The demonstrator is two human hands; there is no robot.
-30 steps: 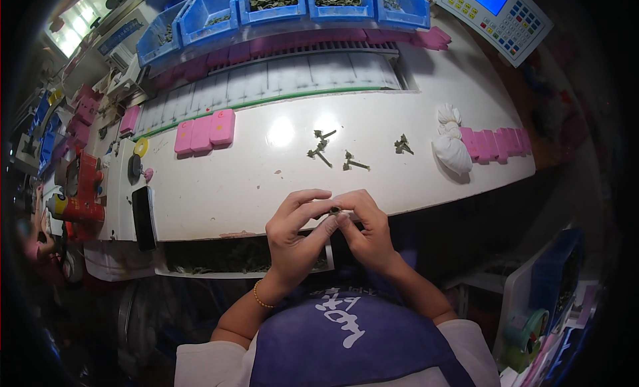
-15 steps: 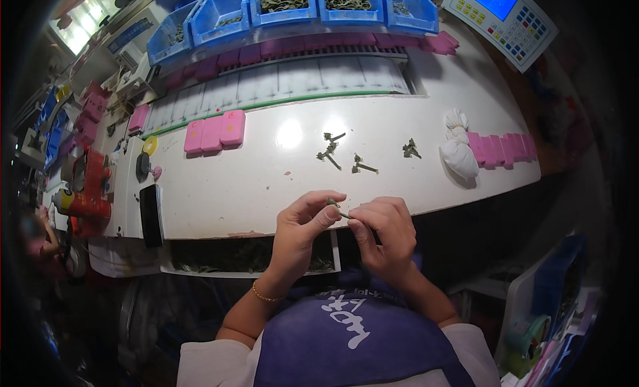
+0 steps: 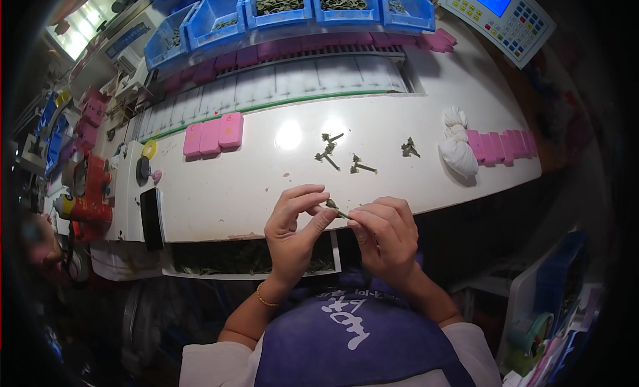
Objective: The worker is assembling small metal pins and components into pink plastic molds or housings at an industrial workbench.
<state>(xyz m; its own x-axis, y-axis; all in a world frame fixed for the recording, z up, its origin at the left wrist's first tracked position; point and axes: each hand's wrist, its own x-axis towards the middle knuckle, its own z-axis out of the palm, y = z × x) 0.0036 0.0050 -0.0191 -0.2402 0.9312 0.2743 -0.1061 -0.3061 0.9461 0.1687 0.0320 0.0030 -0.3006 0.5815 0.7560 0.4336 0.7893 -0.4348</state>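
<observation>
In my right hand (image 3: 389, 237), thumb and fingertips pinch the thin end of a small dried green plant stem (image 3: 337, 211). Its thicker, knobby end points up and left, toward my left hand (image 3: 287, 228). My left fingers are apart around that end, the thumb tip very close to the stem; whether it touches I cannot tell. Both hands are over the table's front edge. Beyond them on the white tabletop lie several similar stems (image 3: 327, 157), one (image 3: 363, 165) nearer my right hand, and a small clump (image 3: 410, 147) farther right.
Pink blocks (image 3: 213, 134) stand at left, and more (image 3: 500, 147) beside a white cloth bundle (image 3: 458, 152) at right. Blue bins (image 3: 279, 15) of dried, twisted pieces line the back. A phone (image 3: 152, 219) lies left, near an open drawer (image 3: 219, 276). A keypad panel (image 3: 509, 20) is back right.
My left hand has shifted a little left and its fingers have spread, baring more of the stem's knobby end. My right hand keeps its pinch in nearly the same place.
</observation>
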